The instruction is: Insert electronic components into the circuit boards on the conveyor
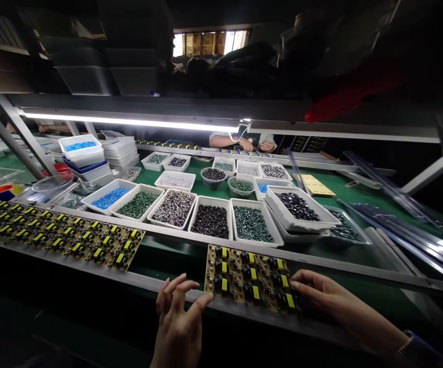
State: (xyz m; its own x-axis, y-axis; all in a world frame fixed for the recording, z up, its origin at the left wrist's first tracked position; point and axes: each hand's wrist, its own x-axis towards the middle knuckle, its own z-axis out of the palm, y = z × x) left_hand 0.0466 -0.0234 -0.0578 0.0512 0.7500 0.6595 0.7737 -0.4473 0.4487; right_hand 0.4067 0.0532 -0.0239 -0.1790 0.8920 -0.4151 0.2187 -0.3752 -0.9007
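A tan circuit board panel (pixel 239 278) with rows of yellow block components and dark parts lies across the two metal rails, in front of me. My right hand (pixel 317 291) pinches its right edge between thumb and fingers. At the panel's lower left corner is my left hand (pixel 181 312), its fingers apart and curved, the thumb tip at or against the corner; whether it touches I cannot tell. To the left, more populated circuit boards (pixel 78 243) sit in a line on the same rails.
Behind the rails, white trays hold green components (pixel 254 225), black components (pixel 211 221) and blue components (pixel 112 197). A stacked tray (pixel 302 209) stands at right, near long clear tubes (pixel 417 245). A lit tube lamp (pixel 137 121) hangs above. Across the bench, a co-worker's hands (pixel 256 145) are over boards.
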